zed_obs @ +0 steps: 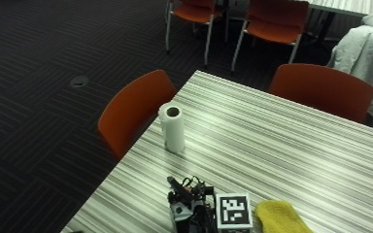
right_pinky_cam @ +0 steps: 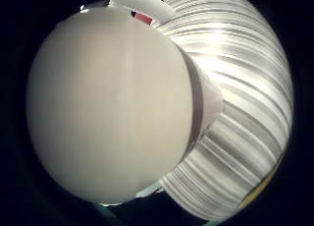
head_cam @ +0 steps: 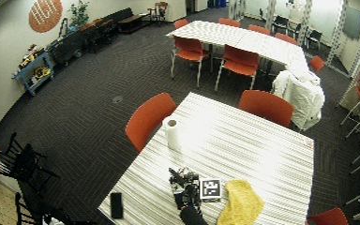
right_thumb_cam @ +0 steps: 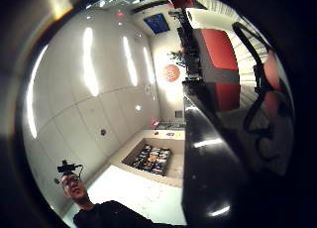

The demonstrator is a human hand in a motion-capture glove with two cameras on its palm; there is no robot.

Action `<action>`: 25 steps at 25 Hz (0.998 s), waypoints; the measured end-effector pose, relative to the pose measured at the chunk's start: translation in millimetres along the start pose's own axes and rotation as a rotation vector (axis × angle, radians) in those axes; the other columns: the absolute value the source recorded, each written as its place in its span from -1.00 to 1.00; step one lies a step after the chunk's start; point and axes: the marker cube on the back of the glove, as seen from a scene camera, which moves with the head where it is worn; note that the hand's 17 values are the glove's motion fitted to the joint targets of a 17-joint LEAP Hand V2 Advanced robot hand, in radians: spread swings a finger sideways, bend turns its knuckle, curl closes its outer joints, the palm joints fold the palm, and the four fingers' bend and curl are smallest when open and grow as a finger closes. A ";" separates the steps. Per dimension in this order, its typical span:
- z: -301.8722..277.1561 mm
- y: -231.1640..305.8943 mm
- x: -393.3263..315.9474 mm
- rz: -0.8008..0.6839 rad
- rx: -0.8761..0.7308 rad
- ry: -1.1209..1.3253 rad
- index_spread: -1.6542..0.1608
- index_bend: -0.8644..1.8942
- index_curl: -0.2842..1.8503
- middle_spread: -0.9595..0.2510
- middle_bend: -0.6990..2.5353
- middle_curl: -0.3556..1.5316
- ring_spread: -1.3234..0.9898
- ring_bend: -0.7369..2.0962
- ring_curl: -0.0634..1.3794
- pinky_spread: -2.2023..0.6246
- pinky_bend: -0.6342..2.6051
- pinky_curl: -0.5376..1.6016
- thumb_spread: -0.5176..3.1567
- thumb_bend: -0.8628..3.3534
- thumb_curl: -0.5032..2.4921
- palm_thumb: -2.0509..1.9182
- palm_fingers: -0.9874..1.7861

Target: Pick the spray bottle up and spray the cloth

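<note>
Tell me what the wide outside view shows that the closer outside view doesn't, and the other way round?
Only the wide view shows a flat black object near the table's corner, a second long table and a round orange wall sign. The closer view adds nothing of its own. Both share the striped table, the upright paper roll, the yellow cloth and the gloved hand.
</note>
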 end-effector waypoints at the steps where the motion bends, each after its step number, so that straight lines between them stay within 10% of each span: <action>1: 1.3 2.3 1.3 0.009 -0.005 0.002 0.63 -0.15 -0.10 0.55 -0.29 0.03 0.05 -0.20 -0.22 0.58 -0.54 -0.30 -0.30 -0.60 -0.16 0.63 0.33; 15: 7.7 8.6 12.0 0.069 -0.125 0.048 0.45 -0.35 -0.23 0.39 -0.50 -0.12 0.11 -0.29 -0.24 0.64 -0.34 -0.19 -0.24 -0.62 -0.23 0.54 -0.33; 25: 14.7 17.8 -4.5 0.022 -0.163 0.026 0.35 -0.29 -0.39 0.29 -0.48 -0.23 0.12 -0.30 -0.36 0.66 -0.32 -0.20 -0.24 -0.61 -0.26 0.51 -0.34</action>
